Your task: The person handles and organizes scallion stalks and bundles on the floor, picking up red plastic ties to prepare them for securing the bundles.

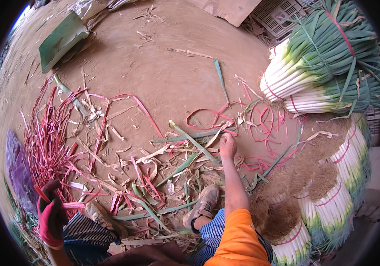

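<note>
My left hand (51,217), in a pink and dark glove, is closed around a red plastic strip (72,205), beside a big heap of red strips (50,142). My bare right hand (228,145) reaches down over the littered ground, its fingers closed. Right at its fingertips lie a dry leaf (216,134) and a looped red strip (207,126); what the fingers hold, if anything, is hidden. Green leek leaves (194,141) lie just left of that hand.
Tied leek bundles (305,66) are stacked at far right; more bundles (332,208) lie nearer, roots (283,217) toward me. A green metal sheet piece (61,42) is at far left, purple plastic (17,168) below it. Crates (278,20) stand behind. My shoes (203,206) rest among dry scraps.
</note>
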Demonstrator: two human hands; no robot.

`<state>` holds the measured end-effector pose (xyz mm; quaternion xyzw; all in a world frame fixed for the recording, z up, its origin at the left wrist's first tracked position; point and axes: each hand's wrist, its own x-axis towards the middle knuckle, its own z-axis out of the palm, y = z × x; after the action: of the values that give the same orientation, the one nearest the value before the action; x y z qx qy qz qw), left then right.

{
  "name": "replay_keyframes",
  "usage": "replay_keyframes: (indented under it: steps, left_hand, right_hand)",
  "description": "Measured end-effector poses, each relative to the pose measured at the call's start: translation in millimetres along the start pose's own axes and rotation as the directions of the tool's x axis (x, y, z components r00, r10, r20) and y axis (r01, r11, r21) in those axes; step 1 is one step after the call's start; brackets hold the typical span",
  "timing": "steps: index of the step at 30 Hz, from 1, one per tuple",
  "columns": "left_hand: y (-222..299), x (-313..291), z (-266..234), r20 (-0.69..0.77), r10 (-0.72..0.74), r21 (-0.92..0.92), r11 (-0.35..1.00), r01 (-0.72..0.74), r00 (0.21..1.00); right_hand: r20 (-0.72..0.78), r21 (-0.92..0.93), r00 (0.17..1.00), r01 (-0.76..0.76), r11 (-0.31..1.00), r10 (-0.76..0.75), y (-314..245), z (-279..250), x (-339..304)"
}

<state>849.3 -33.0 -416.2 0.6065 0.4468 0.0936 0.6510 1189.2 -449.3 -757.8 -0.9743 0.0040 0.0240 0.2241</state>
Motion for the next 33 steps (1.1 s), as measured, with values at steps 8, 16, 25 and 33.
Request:
replay_keyframes:
  steps: [8,16,25,33]
  left_hand:
    - [-9,5,6,0.062,0.007,0.155,0.988,-0.017,0.998]
    - [-19,1,1,0.183,0.206,0.382,0.886,-0.263,0.961]
    - [21,-11,12,0.276,0.032,-0.205,0.979,0.026,0.961]
    - [15,-25,-18,0.301,0.011,-0.379,0.919,0.109,0.954]
  right_hand:
    - [-0.081,0.038,0.976,-0.201,0.979,0.204,-41,54,37]
    - [0.102,0.546,0.989,0.036,0.837,-0.109,-48,48,44]
    - [0.426,0.888,0.778,-0.263,0.377,-0.462,-225,-106,23]
    - [0.425,0.859,0.672,-0.089,0.503,-0.607,-294,-175,-35]
